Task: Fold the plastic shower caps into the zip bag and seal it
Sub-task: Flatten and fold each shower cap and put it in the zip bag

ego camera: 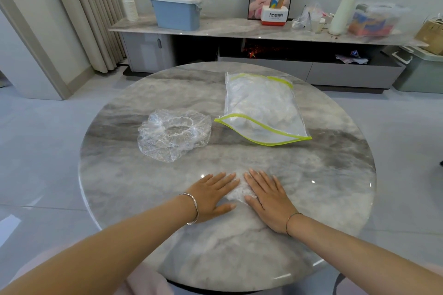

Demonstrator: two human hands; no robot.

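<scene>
A clear zip bag (262,108) with a lime-green zip strip lies on the far right of the round marble table (119,184); its mouth gapes toward me and crumpled shower caps fill it. A loose clear shower cap (173,134) lies spread out to its left, elastic ring up. Near the front edge my left hand (213,195) and my right hand (266,201) lie flat, palms down, fingers together. Both press on a small flattened shower cap (238,190) that shows between them; most of it is hidden under the palms.
Behind the table runs a low marble-topped cabinet (227,29) bearing a blue lidded bin (176,11), cups, a white box, a roll and a plastic box. A green bin (422,72) stands on the floor at the right. Curtains hang at the left.
</scene>
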